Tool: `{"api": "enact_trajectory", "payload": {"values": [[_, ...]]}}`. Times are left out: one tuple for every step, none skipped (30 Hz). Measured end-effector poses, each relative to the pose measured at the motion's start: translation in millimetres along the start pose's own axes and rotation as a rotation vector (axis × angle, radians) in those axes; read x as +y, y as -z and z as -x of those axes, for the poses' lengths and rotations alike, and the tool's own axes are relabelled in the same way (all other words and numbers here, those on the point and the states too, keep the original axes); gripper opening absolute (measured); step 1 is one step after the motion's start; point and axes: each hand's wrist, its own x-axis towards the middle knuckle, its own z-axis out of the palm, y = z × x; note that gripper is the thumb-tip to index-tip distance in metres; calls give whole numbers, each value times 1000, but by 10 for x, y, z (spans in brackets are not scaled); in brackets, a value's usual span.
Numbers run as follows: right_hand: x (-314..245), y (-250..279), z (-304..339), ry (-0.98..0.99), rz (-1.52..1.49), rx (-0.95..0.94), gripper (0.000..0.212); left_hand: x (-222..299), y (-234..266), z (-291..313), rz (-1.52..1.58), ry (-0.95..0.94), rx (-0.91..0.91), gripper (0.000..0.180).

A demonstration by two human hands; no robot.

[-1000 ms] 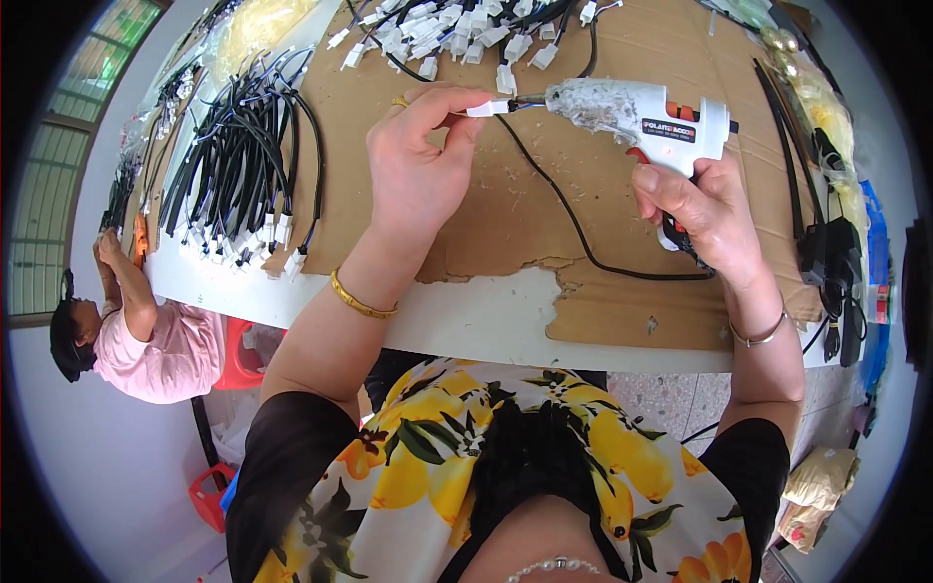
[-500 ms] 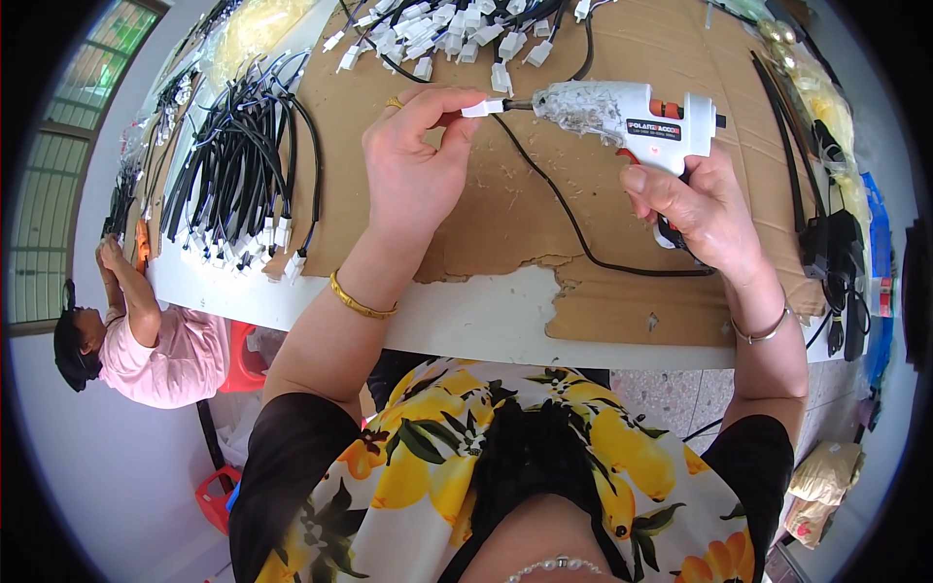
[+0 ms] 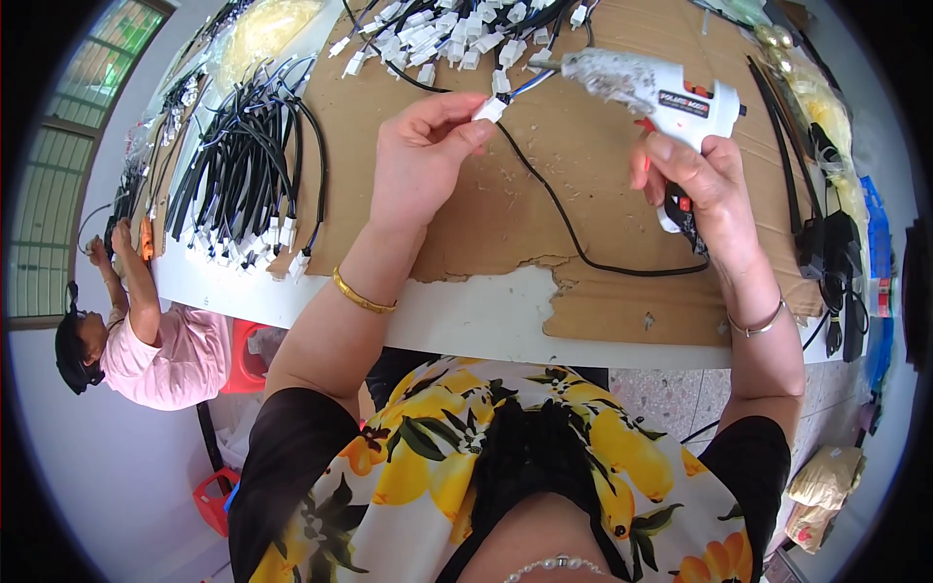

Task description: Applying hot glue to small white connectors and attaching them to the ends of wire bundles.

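Between the thumb and fingers of my left hand (image 3: 423,160) is a white wire connector (image 3: 491,110). Blue and white wires (image 3: 530,85) run from its far end up to the right. My right hand (image 3: 708,189) grips a white hot glue gun (image 3: 637,85) by its handle, its barrel crusted with clear glue. The gun's metal nozzle points left, a little above and right of the connector, near the wires but apart from the connector. A black cord (image 3: 564,219) lies curved on the cardboard (image 3: 515,209) below both hands.
Many cables with white connectors (image 3: 437,34) are heaped at the far edge. A bundle of black cables (image 3: 238,160) lies on the left. Black adapters (image 3: 831,243) sit at the right edge. A person in pink (image 3: 170,355) works at the far left, beside a red stool (image 3: 245,360).
The glue gun has moved up and right, its nozzle away from the connector. My left hand has tilted the connector, so the wires now show.
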Motion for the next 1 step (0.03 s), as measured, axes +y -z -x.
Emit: {"api": "enact_trajectory", "payload": {"values": [[7, 14, -8, -21, -46, 14, 27, -28, 28, -4, 80, 27, -52, 24]]}}
